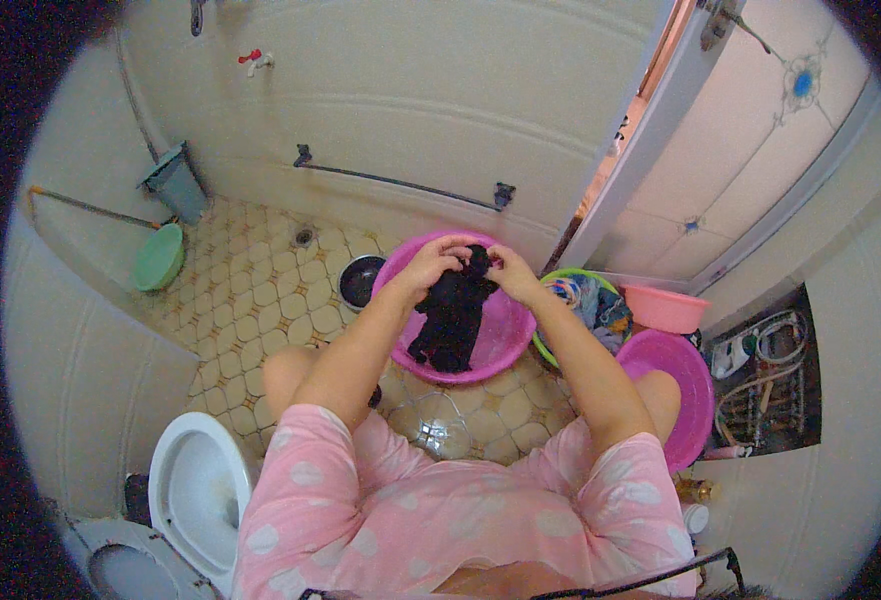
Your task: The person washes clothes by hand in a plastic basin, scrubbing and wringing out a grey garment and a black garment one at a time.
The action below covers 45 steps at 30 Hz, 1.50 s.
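Clothing: pink shirt (440, 510) with pale spots, its sleeves ending above the elbows.
Beside the person: a white toilet (198, 480) at the lower left.
Basin: a wide pink basin (505, 335) on the floor between the forearms.
Black cloth: a dark garment (450, 315) within the basin's outline, its gathered end up at the hands and its loose, ragged-edged end toward the person.
Long axis: runs from the hands back toward the wearer, nearly in line with the view, the near end slightly left.
Left hand: the left hand (440, 262) has bent fingers clamped on the gathered end.
Right hand: the right hand (508, 272) pinches the same bunch from its right.
Right of basin: a green-rimmed basket (577, 271) of mixed clothes (603, 310), a magenta tub (678, 400) and a salmon tub (665, 310).
Left of basin: a dark bowl (362, 282).
Wall recess: a coiled hose (782, 335) and a pale bottle (732, 355).
Writing: any marking on the bottle is too small to read.
Far side: green scoop (160, 257), grey bin (177, 185), wall rail (400, 184), red-handled tap (256, 62).
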Available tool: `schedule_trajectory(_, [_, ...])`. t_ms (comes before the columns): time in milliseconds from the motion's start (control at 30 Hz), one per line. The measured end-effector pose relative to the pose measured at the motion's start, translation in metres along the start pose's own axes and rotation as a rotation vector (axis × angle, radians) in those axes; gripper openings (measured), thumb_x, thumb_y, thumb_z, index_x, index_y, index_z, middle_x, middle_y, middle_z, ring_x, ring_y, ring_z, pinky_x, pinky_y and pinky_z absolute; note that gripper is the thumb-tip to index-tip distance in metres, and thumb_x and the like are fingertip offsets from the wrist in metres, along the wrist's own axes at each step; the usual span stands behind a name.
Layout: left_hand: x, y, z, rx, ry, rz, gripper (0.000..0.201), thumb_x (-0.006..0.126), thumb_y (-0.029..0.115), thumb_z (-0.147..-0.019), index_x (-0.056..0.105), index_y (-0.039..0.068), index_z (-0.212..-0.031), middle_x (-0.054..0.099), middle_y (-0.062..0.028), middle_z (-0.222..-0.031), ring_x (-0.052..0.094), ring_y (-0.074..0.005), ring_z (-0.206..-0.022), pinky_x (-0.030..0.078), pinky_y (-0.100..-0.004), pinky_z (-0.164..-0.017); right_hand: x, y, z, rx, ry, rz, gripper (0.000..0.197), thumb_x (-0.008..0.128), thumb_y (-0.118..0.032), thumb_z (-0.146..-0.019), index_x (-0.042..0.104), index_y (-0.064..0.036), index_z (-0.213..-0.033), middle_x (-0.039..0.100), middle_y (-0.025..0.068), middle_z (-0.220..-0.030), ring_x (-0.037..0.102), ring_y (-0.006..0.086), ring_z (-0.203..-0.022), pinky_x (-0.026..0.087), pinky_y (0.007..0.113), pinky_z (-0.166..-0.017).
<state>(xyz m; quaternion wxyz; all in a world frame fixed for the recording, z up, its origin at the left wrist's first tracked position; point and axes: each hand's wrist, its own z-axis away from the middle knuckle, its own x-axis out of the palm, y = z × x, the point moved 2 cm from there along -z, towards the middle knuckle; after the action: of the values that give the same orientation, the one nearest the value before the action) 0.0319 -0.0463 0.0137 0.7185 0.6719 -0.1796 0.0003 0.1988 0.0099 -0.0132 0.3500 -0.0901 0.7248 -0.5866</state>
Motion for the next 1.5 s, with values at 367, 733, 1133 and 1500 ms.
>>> schedule_trajectory(367, [-0.009, 0.013, -0.010, 0.285, 0.190, -0.366, 0.025, 0.053, 0.009, -0.076, 0.055, 0.004, -0.100, 0.055, -0.0073, -0.098, 0.050, -0.0177, -0.094, 0.037, -0.0298, -0.085, -0.005, -0.071, 0.007, -0.122, 0.019, -0.119, 0.043, 0.065, -0.002, -0.065, 0.048, -0.0051, -0.104, 0.050, 0.0061, -0.101, 0.051, 0.0137, -0.078, 0.042, 0.026, -0.074])
schedule_trajectory(733, [0.014, 0.089, 0.015, 0.254, 0.018, -0.081, 0.032, 0.042, 0.003, -0.066, 0.058, 0.005, -0.094, 0.056, -0.0067, -0.088, 0.053, -0.0165, -0.079, 0.042, -0.0261, -0.074, -0.004, -0.063, 0.031, 0.093, -0.226, -0.069, 0.061, 0.071, -0.016, -0.064, 0.045, -0.0010, -0.117, 0.056, 0.0067, -0.103, 0.051, 0.0166, -0.094, 0.037, 0.029, -0.087])
schedule_trajectory(1133, [-0.054, 0.094, 0.011, 0.228, 0.359, -0.246, 0.027, 0.040, 0.003, -0.074, 0.058, 0.007, -0.094, 0.057, -0.0044, -0.088, 0.051, -0.0138, -0.082, 0.039, -0.0253, -0.075, -0.049, -0.057, -0.003, 0.015, 0.055, 0.678, 0.045, 0.064, -0.016, -0.063, 0.050, -0.0012, -0.103, 0.057, 0.0212, -0.095, 0.055, 0.0339, -0.091, 0.043, 0.037, -0.078])
schedule_trajectory(1500, [-0.085, 0.067, -0.026, 0.131, 0.374, -0.539, 0.023, 0.049, 0.012, -0.077, 0.054, 0.007, -0.100, 0.055, -0.0084, -0.094, 0.049, -0.0184, -0.088, 0.040, -0.0309, -0.077, -0.060, -0.018, -0.052, 0.322, 0.541, 0.610, 0.033, 0.051, -0.017, -0.072, 0.050, 0.0003, -0.100, 0.057, 0.0248, -0.088, 0.056, 0.0389, -0.083, 0.043, 0.043, -0.075])
